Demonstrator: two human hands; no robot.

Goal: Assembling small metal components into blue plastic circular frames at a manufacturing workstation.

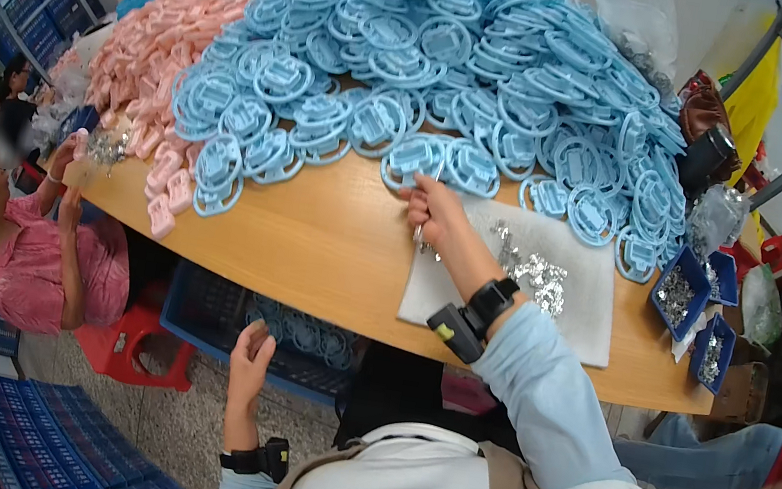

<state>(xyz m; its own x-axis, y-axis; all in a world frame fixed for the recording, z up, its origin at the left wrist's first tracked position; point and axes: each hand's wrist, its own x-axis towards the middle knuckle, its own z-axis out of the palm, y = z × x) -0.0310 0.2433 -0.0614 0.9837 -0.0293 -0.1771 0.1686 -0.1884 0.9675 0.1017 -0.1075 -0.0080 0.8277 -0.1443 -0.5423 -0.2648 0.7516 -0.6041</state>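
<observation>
My right hand (433, 212) reaches over the far left corner of a white foam mat (580, 336), its fingers curled and closed. Its fingertips are at the near rim of a light blue plastic ring-shaped piece (412, 159); whether they grip it is unclear. Small shiny bits show just under the fingers, and I cannot tell whether they are held or lie on the mat. Small silver metal parts (545, 280) are scattered on the mat beside my forearm. My left hand (250, 357) is off the table's near edge, fingers loosely bent and thumb apart, with nothing visible in it.
A large heap of blue pieces (382, 31) covers the table's far side, with pink pieces (154, 37) at left. Blue bins (679, 296) of metal parts stand at right. A crate (209, 309) with blue pieces sits below the edge. A person in pink (57, 245) sits at left.
</observation>
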